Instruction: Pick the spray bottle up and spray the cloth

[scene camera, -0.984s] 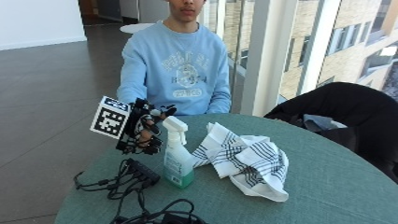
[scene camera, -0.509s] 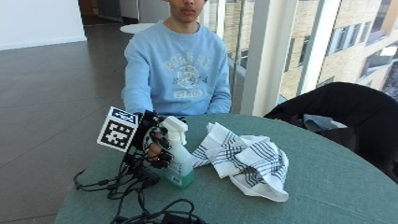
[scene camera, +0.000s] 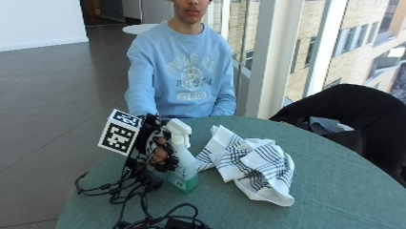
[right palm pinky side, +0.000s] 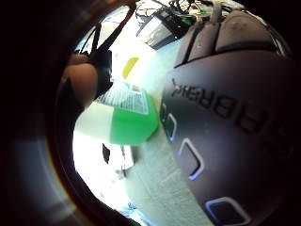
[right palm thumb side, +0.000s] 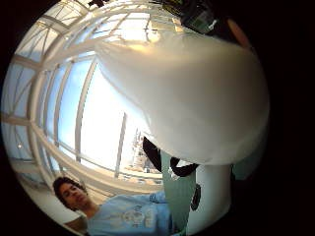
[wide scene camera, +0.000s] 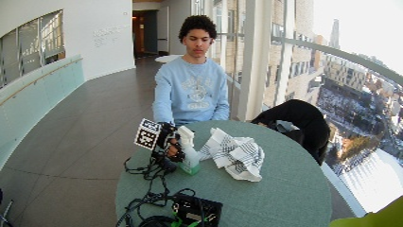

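Right hand point(scene camera: 160, 149) grip curled round bottle point(scene camera: 181, 157) neck, bottle upright on surface point(scene camera: 355, 200). Cloth point(scene camera: 254, 164) bunched at bottle's 3 o'clock, nozzle side, so spray lands directly.

A dark rounded object point(right palm pinky side: 235, 117) beside the spray bottle point(right palm pinky side: 122, 117), seen in the little finger side palm view, bore raised letters that read roughly "BRBRK"; the full word could not be made out. Just past the fingertips point(right palm pinky side: 84, 80) of the right hand point(scene camera: 162, 150), the bottle's label point(right palm pinky side: 124, 96) carried print too fine to read. The person's light blue sweatshirt point(scene camera: 184, 76) showed a pale chest print point(scene camera: 189, 78) whose words were not legible.
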